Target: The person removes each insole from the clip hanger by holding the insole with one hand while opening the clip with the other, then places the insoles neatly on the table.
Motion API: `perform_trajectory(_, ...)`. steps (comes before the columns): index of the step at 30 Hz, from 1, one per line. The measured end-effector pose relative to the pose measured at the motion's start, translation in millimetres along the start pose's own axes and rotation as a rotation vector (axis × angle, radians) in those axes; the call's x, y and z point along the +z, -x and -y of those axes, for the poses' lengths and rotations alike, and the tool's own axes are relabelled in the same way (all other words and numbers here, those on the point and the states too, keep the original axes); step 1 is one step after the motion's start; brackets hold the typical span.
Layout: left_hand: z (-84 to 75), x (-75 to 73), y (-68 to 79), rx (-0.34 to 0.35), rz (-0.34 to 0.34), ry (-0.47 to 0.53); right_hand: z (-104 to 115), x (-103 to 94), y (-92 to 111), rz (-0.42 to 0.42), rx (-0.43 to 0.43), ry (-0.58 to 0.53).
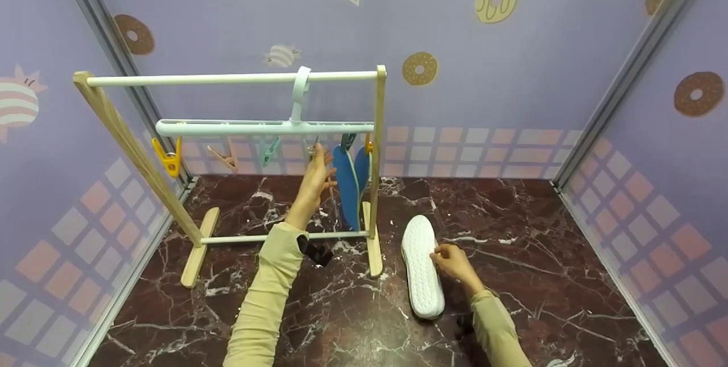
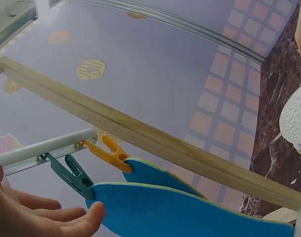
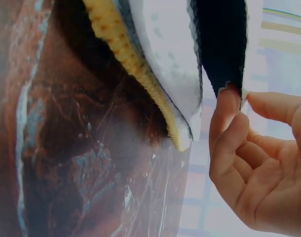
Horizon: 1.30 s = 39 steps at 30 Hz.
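My left hand (image 1: 311, 182) is raised under the white hanger (image 1: 227, 127); thumb and index finger pinch a small greyish clothespin (image 1: 311, 150) there, the other fingers spread apart. Beside them hang two blue insoles (image 2: 190, 210), the nearer in a dark green clothespin (image 2: 71, 175), the other in a yellow one (image 2: 111, 154). On the right lies a stack of white textured insoles (image 1: 421, 264), a yellow-edged layer (image 3: 135, 71) at the bottom. My right hand (image 1: 455, 264) pinches the edge of the top insole (image 3: 224, 44), whose dark underside shows, lifted apart from those below.
The hanger hooks over the top bar of a wooden rack (image 1: 227, 78). Toward its left end hang yellow (image 1: 168, 156), pinkish (image 1: 223, 157) and mint (image 1: 271, 152) clothespins. A dark marbled tabletop (image 1: 512, 299) lies between patterned lilac walls (image 1: 455, 71).
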State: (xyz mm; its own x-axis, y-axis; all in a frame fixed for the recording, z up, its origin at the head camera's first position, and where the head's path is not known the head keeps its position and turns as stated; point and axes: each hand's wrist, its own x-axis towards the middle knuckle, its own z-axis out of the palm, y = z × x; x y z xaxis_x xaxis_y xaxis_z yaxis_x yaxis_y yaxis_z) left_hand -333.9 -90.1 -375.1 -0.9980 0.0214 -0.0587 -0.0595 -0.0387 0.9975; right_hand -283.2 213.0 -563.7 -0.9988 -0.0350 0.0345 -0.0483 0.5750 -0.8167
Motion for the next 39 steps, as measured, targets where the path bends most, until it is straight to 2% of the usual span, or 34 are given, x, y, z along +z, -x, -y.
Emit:
perform_trajectory(6, -3.1, 4.3, -4.2, 0.073, -0.028, -0.048, 1.0, -2.9, 1.3, -0.006, -0.015, 0.036)
perform_trajectory(10, -3.8, 6.7, -9.8, 0.152, -0.019, -0.046, 2.2, -3.4, 2.0, -0.004, -0.012, 0.051)
perform_trajectory(14, -3.9, 10.3, -16.6, 0.22, 0.011, -0.016, 4.5, -4.2, 2.2, 0.003, -0.007, 0.025)
perform_trajectory(19, -0.4, 13.5, -23.1, 0.267, 0.022, -0.001, 8.3, -5.4, 2.3, 0.018, 0.0, -0.021)
perform_trajectory(26, 10.9, 16.5, -33.0, 0.462, 0.064, 0.05, 12.1, -5.1, 1.7, 0.014, 0.005, -0.049)
perform_trajectory(31, 14.0, 17.3, -34.5, 0.471, 0.038, 0.044, 15.0, -4.7, 2.5, 0.027, -0.021, -0.069)
perform_trajectory(39, 17.3, 15.5, -36.2, 0.5, -0.006, -0.037, 33.0, 0.9, 0.8, 0.095, -0.151, -0.074)
